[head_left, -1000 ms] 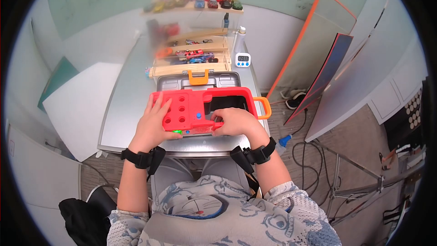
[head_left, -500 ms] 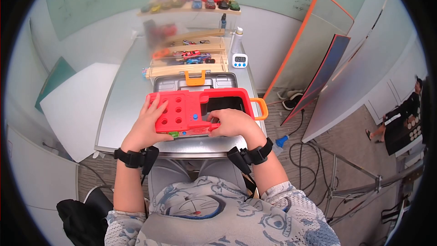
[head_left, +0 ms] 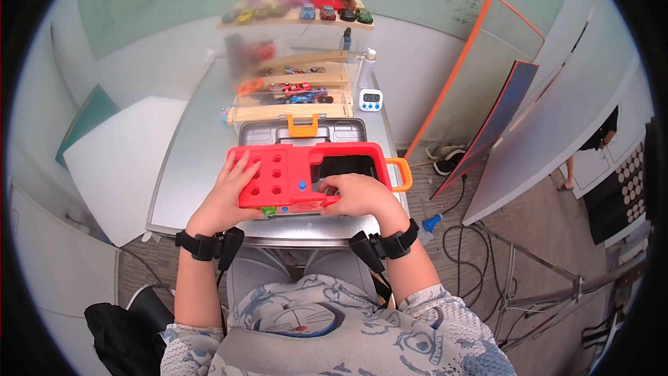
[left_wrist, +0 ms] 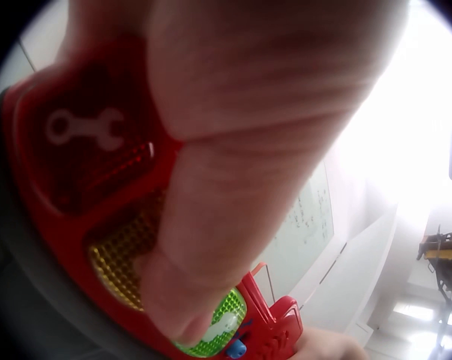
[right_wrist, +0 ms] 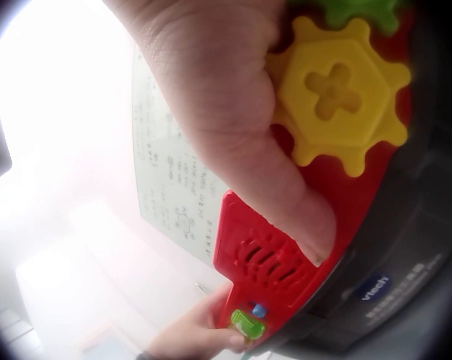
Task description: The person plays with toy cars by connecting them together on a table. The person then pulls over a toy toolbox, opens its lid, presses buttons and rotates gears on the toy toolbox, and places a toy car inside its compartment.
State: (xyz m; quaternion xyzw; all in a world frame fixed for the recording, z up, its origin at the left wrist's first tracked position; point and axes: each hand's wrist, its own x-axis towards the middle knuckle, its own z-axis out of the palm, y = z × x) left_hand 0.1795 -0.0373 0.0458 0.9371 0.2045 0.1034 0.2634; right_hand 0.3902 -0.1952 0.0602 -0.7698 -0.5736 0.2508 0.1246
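A red toy toolbox (head_left: 296,160) with a dark grey base sits near the table's front edge. My left hand (head_left: 226,198) grips its left end, fingers spread over the holed top. The left thumb lies across the front lights, its tip at the green light (left_wrist: 224,322). At the open compartment, my right hand (head_left: 362,198) holds the front wall, fingers curled over it into the opening. Its thumb presses the red front face below a yellow gear (right_wrist: 338,94). An orange handle (head_left: 402,174) stands out on the right end. The compartment's inside looks dark.
Behind the toolbox lies a grey lid (head_left: 341,127) with an orange latch (head_left: 303,126). Wooden racks (head_left: 292,110) hold several toy cars. A white timer (head_left: 371,100) and a pump bottle (head_left: 367,68) stand to their right. Cables (head_left: 456,257) run over the floor at right.
Both hands keep their places on the toolbox. The green light glowed brightly a second ago and looks duller now. The head view has shifted slightly, and a person at far right has moved.
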